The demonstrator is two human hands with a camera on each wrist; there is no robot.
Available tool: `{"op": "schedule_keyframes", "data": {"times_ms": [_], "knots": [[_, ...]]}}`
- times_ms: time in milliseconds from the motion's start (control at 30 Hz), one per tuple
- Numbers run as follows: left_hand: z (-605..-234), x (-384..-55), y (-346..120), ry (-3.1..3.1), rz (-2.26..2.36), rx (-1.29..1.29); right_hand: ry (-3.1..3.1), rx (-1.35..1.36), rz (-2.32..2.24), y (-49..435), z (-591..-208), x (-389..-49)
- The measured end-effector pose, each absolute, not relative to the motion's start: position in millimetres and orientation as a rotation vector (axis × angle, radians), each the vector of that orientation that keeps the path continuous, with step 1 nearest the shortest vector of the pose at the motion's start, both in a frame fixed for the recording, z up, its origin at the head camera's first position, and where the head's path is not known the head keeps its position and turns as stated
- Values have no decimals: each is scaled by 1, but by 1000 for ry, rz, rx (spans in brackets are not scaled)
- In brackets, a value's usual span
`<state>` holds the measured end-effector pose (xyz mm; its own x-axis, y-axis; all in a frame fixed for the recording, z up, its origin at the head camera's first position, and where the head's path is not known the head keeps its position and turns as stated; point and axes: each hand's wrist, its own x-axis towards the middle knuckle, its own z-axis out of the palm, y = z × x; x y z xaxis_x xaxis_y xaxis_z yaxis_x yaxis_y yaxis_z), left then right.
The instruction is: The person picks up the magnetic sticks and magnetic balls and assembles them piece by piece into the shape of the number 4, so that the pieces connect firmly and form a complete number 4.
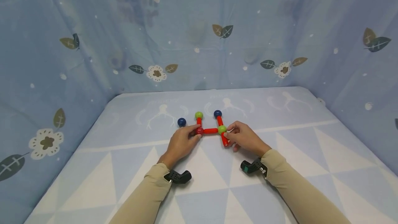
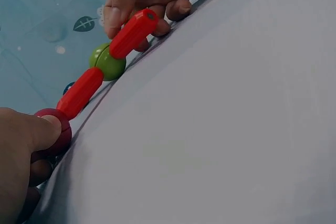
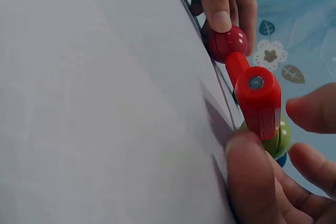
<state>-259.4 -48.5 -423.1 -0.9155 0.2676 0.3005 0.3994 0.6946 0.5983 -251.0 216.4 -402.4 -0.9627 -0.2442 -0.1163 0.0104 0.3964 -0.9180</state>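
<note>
In the head view, my left hand (image 1: 181, 144) pinches a dark red ball (image 1: 200, 131) between thumb and fingers. A red stick (image 1: 210, 131) links that ball to a green ball (image 1: 222, 129). From the green ball, one red stick (image 1: 219, 120) runs back to a dark blue ball (image 1: 218, 114), and another red stick (image 1: 225, 140) points toward me, a magnet-like disc at its free end. Beside the green ball is my right hand (image 1: 245, 138), its thumb and fingers spread around the ball and near stick. In the right wrist view, gaps show between fingers (image 3: 315, 109) and stick.
Behind the dark red ball, a short red stick (image 1: 199, 121) leads to another green ball (image 1: 199, 115). A second dark blue ball (image 1: 181, 122) lies just beyond my left hand. The patterned tabletop (image 1: 199, 182) meets a blue printed curtain (image 1: 192, 44) at the back.
</note>
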Motion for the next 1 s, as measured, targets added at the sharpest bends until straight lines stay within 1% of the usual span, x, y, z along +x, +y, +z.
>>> {"op": "schedule_keyframes", "data": {"times_ms": [133,333,533,800,1000], "knots": [[-424,-259,-48,-2721,-1022,-521,2524,-201,-1560,215,-402,-254],[-424,-259,-46,-2718,-991,-528,2661,-326,-1440,214,-404,-257],[-419,-261,-46,-2702,-1045,-510,2691,-392,-1442,216,-408,-260],[-412,-272,-63,-2444,-1145,-348,2643,-381,-1459,219,-409,-267],[-411,-278,-68,-2442,-1131,-221,2668,-374,-1409,218,-405,-270]]}}
